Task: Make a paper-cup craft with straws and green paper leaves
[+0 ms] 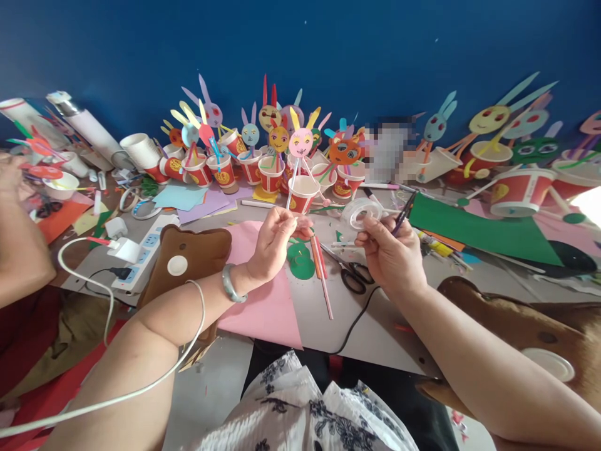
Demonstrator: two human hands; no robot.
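My right hand [399,257] is closed around the edge of a roll of clear tape [355,212]. A dark pen [404,215] also sticks up from between its fingers. To the left, my left hand [272,244] pinches thumb and finger together, and whatever small thing is between them is too faint to make out. Just below it lie green paper circles [301,260] and some pink and orange straws [321,275]. Black-handled scissors [354,275] rest on the table near my right hand. Behind my hands stands a red and white paper cup [303,194] with a pink rabbit face [301,143].
Several paper-cup figures line the blue wall. Pink paper [263,300] lies beneath my left wrist, and green paper [474,228] lies at right. A power strip [145,250] and brown cushion [192,250] sit at left. A white cable [200,332] crosses my left arm. Another person's arm [23,238] is far left.
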